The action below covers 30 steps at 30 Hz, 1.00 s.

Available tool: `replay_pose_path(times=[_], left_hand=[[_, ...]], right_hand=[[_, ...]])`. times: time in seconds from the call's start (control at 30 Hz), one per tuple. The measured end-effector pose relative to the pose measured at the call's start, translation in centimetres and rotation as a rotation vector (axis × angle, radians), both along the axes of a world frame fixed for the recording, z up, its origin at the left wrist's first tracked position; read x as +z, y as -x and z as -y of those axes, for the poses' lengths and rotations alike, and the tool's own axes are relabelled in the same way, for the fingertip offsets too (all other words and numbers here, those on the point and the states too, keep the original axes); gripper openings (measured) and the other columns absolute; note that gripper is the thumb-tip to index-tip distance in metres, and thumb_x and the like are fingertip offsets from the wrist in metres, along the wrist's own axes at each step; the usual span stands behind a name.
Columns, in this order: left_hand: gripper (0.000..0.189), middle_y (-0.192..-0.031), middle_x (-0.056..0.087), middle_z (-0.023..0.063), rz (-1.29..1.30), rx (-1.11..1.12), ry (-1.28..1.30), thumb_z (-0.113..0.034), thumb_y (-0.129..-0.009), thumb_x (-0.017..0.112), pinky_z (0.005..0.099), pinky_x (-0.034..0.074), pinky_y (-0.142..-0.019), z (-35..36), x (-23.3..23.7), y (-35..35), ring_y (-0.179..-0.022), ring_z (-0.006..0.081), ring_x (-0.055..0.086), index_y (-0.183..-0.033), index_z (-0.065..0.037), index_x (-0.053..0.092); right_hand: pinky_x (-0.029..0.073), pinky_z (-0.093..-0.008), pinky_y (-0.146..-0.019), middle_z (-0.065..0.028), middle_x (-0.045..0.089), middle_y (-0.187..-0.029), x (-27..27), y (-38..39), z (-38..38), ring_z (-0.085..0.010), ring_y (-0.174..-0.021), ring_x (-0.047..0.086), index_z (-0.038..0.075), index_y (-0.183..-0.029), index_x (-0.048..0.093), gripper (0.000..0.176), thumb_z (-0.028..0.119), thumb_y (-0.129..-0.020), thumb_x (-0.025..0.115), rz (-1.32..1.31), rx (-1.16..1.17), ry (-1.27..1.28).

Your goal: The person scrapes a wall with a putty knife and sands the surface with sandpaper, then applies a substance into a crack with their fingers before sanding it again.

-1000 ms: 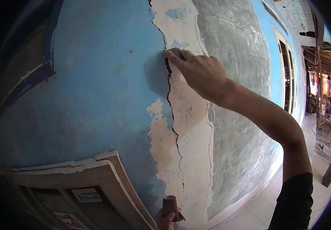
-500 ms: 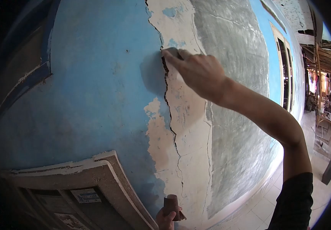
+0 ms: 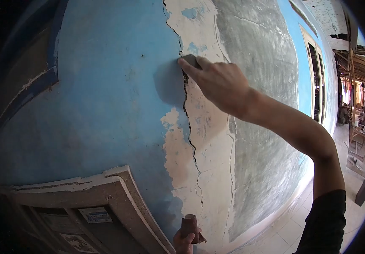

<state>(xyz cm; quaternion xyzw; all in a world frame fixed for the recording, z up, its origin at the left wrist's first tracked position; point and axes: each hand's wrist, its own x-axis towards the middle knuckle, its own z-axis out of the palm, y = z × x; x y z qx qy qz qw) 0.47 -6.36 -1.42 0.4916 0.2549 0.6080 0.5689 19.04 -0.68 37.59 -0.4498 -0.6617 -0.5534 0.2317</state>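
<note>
Where blue paint (image 3: 106, 93) holds, L of the break: coat looks sound; advise keeping strokes off it and feathering only the lip.
Moulded frame (image 3: 119, 186): low L, paint chipped along its top edge; well apart from the work.
Left hand (image 3: 182, 244): at bottom edge of view, partly cut off; fingers wrapped round brown roll (image 3: 189, 223), held upright near the wall.
Sanding piece (image 3: 190, 60): dark grey, flat on the wall at the ragged paint edge (image 3: 186, 101), upper centre.
Right hand (image 3: 221, 82): fingers straight and close together, tips pinning the piece to the wall; no pinch seen.
Method (judged): short strokes along the edge, even pressure through flat fingers, so loose flakes lift w/o gouging bare plaster (image 3: 210, 127).
Grey render (image 3: 258, 106): R of the plaster, hand not on it.
Change vs 0.5 s ago: hand & piece sit a touch lower and to the R; roll approx. as it was.
</note>
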Motion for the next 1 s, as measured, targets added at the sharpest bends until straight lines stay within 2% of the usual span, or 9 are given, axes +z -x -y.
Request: replay_pose_path(times=[0.2, 0.3, 0.5, 0.6, 0.7, 0.8, 0.83, 0.93, 1.0], left_hand=[[0.037, -0.071, 0.059, 0.0078, 0.021, 0.009, -0.023, -0.034, -0.083, 0.066, 0.0348, 0.049, -0.057, -0.5, -0.8, 0.0, -0.059, 0.0199, 0.057, -0.096, 0.0, 0.06], [0.037, -0.071, 0.059, 0.0081, 0.043, 0.025, -0.038, -0.033, -0.083, 0.066, 0.0348, 0.049, -0.057, -0.4, -0.4, 0.0, -0.059, 0.02, 0.058, -0.096, 0.0, 0.06], [0.036, -0.07, 0.06, 0.0085, 0.04, 0.04, -0.043, -0.033, -0.084, 0.065, 0.0344, 0.049, -0.058, -0.8, -0.9, 0.1, -0.06, 0.0205, 0.058, -0.096, 0.001, 0.06], [0.036, -0.069, 0.059, 0.0084, 0.03, 0.052, -0.035, -0.034, -0.084, 0.065, 0.0343, 0.049, -0.058, -0.5, -0.8, -0.1, -0.06, 0.0205, 0.058, -0.095, 0.001, 0.06], [0.037, -0.07, 0.059, 0.0084, 0.037, 0.063, -0.063, -0.035, -0.084, 0.065, 0.0346, 0.049, -0.058, -1.1, -0.8, -0.4, -0.06, 0.0205, 0.058, -0.095, 0.0, 0.06], [0.036, -0.071, 0.059, 0.0083, 0.036, 0.061, -0.068, -0.035, -0.083, 0.065, 0.0348, 0.05, -0.058, -0.9, -1.1, -0.3, -0.06, 0.0205, 0.058, -0.094, -0.001, 0.06], [0.036, -0.071, 0.059, 0.0082, 0.035, 0.052, -0.065, -0.034, -0.083, 0.065, 0.0347, 0.05, -0.058, -1.1, -1.4, -0.2, -0.06, 0.0204, 0.058, -0.094, -0.001, 0.06], [0.035, -0.071, 0.059, 0.008, 0.029, 0.02, -0.027, -0.033, -0.083, 0.065, 0.0343, 0.049, -0.058, -0.7, -0.5, -0.2, -0.06, 0.0202, 0.058, -0.094, -0.001, 0.06], [0.035, -0.071, 0.059, 0.0079, 0.025, 0.021, -0.023, -0.033, -0.084, 0.065, 0.0342, 0.049, -0.058, -0.4, 0.2, -0.5, -0.059, 0.0199, 0.058, -0.095, 0.0, 0.06]], right_hand=[[0.059, -0.0302, -0.054, -0.0181, 0.059, -0.105, 0.9, 0.2, 0.2, -0.0217, -0.067, 0.065, 0.009, -0.138, 0.037, 0.048, 0.003, -0.092, 0.045, -0.044, -0.035, 0.07], [0.059, -0.0299, -0.053, -0.018, 0.059, -0.104, 1.0, -0.3, -0.4, -0.0209, -0.066, 0.065, 0.009, -0.139, 0.036, 0.049, 0.001, -0.091, 0.044, -0.016, -0.017, -0.021], [0.059, -0.0292, -0.053, -0.0185, 0.058, -0.108, 0.8, -0.4, -0.4, -0.0214, -0.067, 0.065, 0.009, -0.139, 0.037, 0.048, 0.002, -0.092, 0.043, 0.003, -0.008, -0.037], [0.059, -0.0296, -0.053, -0.0178, 0.059, -0.11, 1.6, -0.4, 0.1, -0.0218, -0.067, 0.065, 0.01, -0.139, 0.037, 0.048, 0.002, -0.092, 0.041, -0.054, -0.012, 0.037], [0.059, -0.0302, -0.056, -0.0159, 0.06, -0.109, 0.9, -0.3, -0.6, -0.0209, -0.069, 0.066, 0.011, -0.139, 0.037, 0.048, 0.001, -0.092, 0.042, -0.016, -0.042, -0.047], [0.059, -0.0311, -0.061, -0.0141, 0.06, -0.108, 2.7, -0.6, 0.1, -0.0208, -0.071, 0.066, 0.012, -0.137, 0.039, 0.049, -0.001, -0.09, 0.042, -0.092, 0.004, 0.002], [0.059, -0.0316, -0.063, -0.0134, 0.06, -0.107, 2.3, -0.2, 0.6, -0.0216, -0.074, 0.067, 0.011, -0.135, 0.04, 0.048, -0.002, -0.089, 0.043, -0.13, -0.042, 0.098], [0.059, -0.032, -0.06, -0.0132, 0.06, -0.105, 1.4, -0.8, -0.4, -0.0229, -0.072, 0.067, 0.01, -0.135, 0.041, 0.048, -0.002, -0.088, 0.044, -0.009, 0.002, -0.024], [0.059, -0.0322, -0.059, -0.0135, 0.06, -0.106, 1.7, -0.6, -0.1, -0.0231, -0.072, 0.067, 0.009, -0.136, 0.04, 0.049, -0.001, -0.088, 0.045, -0.044, 0.006, 0.005]])
